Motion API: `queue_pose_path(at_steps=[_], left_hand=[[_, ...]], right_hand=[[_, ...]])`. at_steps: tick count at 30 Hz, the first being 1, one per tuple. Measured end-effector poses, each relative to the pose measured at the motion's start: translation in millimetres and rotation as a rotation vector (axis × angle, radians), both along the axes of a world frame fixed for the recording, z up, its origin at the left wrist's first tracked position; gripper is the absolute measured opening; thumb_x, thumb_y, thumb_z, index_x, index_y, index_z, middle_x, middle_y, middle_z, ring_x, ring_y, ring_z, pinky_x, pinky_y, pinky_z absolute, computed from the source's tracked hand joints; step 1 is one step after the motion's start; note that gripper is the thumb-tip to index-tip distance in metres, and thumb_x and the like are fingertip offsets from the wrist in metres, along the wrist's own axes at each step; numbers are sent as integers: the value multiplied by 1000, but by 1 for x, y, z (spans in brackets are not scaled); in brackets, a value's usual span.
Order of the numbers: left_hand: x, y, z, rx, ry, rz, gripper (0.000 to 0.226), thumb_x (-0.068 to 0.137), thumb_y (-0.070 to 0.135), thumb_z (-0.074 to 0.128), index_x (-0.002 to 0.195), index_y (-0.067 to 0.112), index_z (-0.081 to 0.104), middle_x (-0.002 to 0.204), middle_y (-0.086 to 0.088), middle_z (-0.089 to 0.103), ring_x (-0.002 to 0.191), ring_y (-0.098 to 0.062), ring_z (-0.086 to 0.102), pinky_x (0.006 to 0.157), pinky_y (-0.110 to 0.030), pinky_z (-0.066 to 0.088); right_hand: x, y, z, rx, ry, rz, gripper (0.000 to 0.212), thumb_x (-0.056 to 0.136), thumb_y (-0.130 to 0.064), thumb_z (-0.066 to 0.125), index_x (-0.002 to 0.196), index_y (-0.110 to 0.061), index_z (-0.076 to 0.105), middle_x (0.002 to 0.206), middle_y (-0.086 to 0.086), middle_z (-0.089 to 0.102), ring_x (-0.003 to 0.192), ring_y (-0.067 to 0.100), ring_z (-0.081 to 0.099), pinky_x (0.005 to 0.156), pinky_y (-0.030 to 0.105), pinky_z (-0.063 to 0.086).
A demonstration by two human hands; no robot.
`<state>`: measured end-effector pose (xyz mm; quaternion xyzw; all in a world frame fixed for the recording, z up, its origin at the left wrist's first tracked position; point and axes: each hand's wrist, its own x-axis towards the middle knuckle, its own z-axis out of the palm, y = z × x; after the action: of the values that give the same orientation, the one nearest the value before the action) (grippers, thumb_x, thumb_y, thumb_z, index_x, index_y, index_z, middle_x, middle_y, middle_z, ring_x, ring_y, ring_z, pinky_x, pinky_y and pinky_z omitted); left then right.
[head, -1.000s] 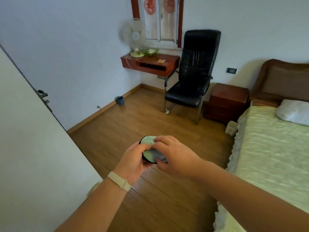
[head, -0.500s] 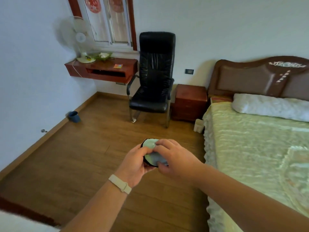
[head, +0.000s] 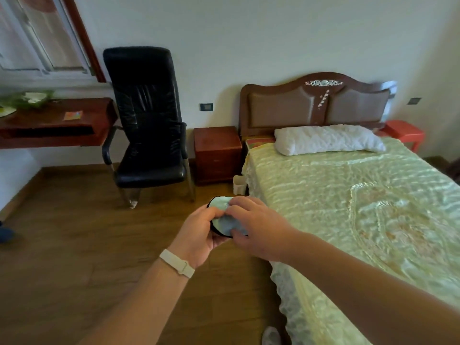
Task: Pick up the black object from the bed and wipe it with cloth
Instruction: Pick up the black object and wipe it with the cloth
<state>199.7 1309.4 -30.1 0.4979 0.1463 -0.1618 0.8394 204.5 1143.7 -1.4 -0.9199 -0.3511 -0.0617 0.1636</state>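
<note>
My left hand [head: 199,232] cups a small round black object [head: 214,229] from below and the left; only its dark rim shows. A pale green cloth [head: 222,212] lies over the object's top. My right hand [head: 254,225] presses that cloth onto the object from the right, fingers curled over it. Both hands are held above the wooden floor, just left of the bed [head: 361,220], which has a shiny green cover and a white pillow [head: 328,139].
A black office chair [head: 146,125] stands ahead on the left, next to a red-brown nightstand [head: 216,153]. A wall-mounted wooden desk [head: 54,123] sits far left under a window. A slipper [head: 271,336] lies on the floor by the bed's edge.
The view has swung right, from the door and left wall toward the bed. My hands stay together on the object, the right hand shifting the cloth slightly over it.
</note>
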Motion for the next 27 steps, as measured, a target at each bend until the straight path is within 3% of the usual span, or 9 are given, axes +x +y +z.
queue_pose_path(at_steps=[7, 18, 24, 27], left_hand=[[93, -64, -1, 36, 60, 9, 25, 95, 14, 50, 117, 14, 61, 121, -22, 63, 110, -35, 62, 87, -48, 56], [238, -170, 14, 43, 108, 69, 31, 92, 12, 51, 121, 9, 61, 116, -22, 66, 100, -30, 65, 68, -40, 58], [283, -181, 13, 6, 133, 105, 31, 93, 15, 52, 123, 10, 60, 120, -21, 66, 109, -34, 64, 87, -47, 56], [308, -170, 12, 4, 126, 123, 32, 93, 15, 52, 124, 12, 60, 120, -21, 67, 108, -34, 65, 85, -47, 56]], right_hand=[[98, -59, -18, 3, 44, -4, 42, 88, -26, 60, 128, -22, 48, 134, -1, 45, 121, 20, 38, 95, 36, 44], [251, -157, -8, 30, 13, 33, 34, 84, -25, 56, 117, -18, 52, 122, 2, 50, 112, 23, 45, 86, 41, 49], [306, -167, -10, 36, 32, 66, 35, 83, -27, 56, 118, -21, 51, 123, -2, 48, 111, 20, 45, 87, 37, 48], [335, -158, -11, 40, 35, 84, 35, 83, -29, 55, 118, -24, 50, 123, -4, 48, 112, 17, 44, 87, 35, 49]])
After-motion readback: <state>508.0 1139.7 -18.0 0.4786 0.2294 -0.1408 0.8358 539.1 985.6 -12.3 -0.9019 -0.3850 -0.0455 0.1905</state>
